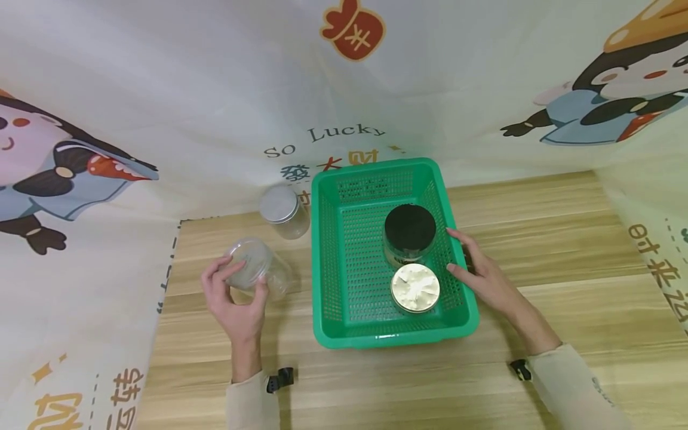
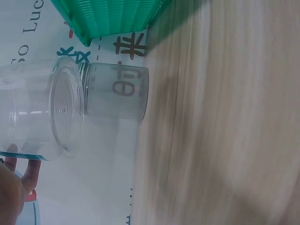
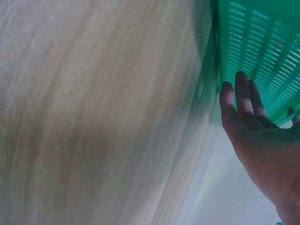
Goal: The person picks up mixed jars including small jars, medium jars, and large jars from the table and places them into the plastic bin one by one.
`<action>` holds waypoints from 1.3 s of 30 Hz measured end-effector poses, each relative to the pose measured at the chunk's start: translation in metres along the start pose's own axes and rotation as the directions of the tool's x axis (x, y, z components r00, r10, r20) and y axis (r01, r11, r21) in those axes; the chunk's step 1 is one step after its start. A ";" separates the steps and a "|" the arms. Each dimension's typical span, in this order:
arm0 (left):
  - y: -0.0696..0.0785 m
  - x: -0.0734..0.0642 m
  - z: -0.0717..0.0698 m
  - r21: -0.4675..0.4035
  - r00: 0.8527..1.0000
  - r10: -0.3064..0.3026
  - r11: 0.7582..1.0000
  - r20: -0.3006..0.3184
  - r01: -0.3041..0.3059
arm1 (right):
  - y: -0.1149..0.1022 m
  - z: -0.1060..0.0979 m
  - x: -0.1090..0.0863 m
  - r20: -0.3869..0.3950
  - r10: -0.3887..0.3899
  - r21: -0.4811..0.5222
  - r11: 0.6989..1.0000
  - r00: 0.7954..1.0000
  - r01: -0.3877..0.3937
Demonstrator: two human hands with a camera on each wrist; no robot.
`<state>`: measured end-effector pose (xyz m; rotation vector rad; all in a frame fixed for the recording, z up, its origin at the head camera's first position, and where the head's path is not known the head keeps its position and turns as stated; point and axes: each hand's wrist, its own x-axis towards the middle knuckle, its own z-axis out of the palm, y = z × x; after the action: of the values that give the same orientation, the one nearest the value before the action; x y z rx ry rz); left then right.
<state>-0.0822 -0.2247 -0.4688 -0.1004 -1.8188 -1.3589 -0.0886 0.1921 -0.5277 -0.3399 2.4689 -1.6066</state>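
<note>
My left hand [image 1: 233, 298] grips a clear jar [image 1: 276, 278] around its top, fingers and thumb spread over the rim. In the left wrist view this jar [image 2: 33, 108] is held above the tabletop, its round base in the foreground. Just behind it stands another clear jar [image 1: 292, 226] with a silver lid. My right hand [image 1: 484, 278] holds the right side of a green basket [image 1: 316, 257]; two fingertips lap over the rim. The other fingers [image 3: 243, 96] lie against its perforated outer wall. Inside the basket stand a black-lidded jar [image 1: 410, 230] and a jar with a shiny gold lid [image 1: 415, 288].
The wooden table [image 1: 344, 388] meets a printed cloth backdrop [image 1: 215, 119] behind and at both sides. The basket's far end is close to the backdrop. The silver-lidded jar stands close to the basket's left wall, by the table's back edge.
</note>
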 end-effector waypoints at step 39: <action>0.031 0.005 0.013 -0.063 0.997 0.078 0.995 0.003 -0.077 | 0.002 0.000 0.000 0.002 -0.005 0.016 1.000 1.000 0.005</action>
<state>-0.0765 -0.2034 -0.4432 -0.2061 -1.7596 -1.3620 -0.0885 0.1926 -0.5297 -0.3458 2.4545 -1.6265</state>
